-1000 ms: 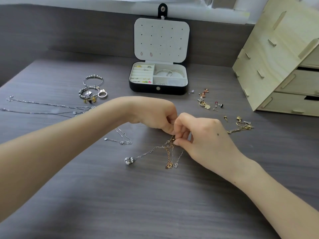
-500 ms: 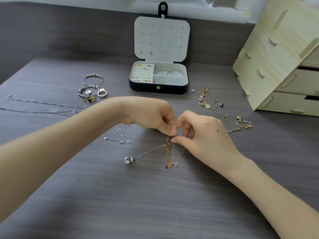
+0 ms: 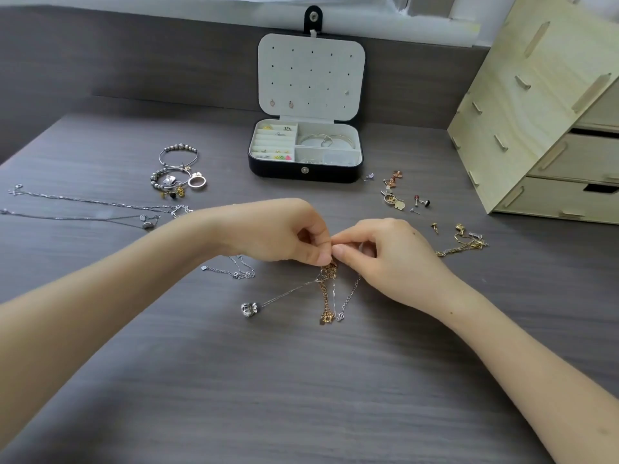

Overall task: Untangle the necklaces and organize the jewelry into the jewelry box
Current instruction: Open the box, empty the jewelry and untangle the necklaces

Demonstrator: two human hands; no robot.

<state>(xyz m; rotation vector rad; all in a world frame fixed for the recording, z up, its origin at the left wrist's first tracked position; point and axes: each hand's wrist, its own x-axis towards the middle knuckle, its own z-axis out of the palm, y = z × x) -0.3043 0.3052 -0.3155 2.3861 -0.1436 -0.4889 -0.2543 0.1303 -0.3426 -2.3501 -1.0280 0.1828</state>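
A knot of gold and silver necklaces (image 3: 330, 289) hangs just above the grey desk, its ends and a silver pendant (image 3: 249, 309) lying on the wood. My left hand (image 3: 284, 232) and my right hand (image 3: 385, 252) meet fingertip to fingertip over it, each pinching the top of the knot. The black jewelry box (image 3: 305, 172) stands open at the back, with rings, studs and bangles in its white compartments and a few earrings pinned in the lid.
Two long silver chains (image 3: 87, 209) and beaded bracelets with a ring (image 3: 177, 172) lie at the left. A small silver chain (image 3: 234, 271) lies by my left wrist. Loose earrings (image 3: 398, 195) and a gold chain (image 3: 464, 242) sit at the right, before a wooden drawer unit (image 3: 549, 122).
Both hands have lifted slightly and drawn the knot up with them; the pinching fingertips have shifted on the chains. The rest of the jewelry lies as before.
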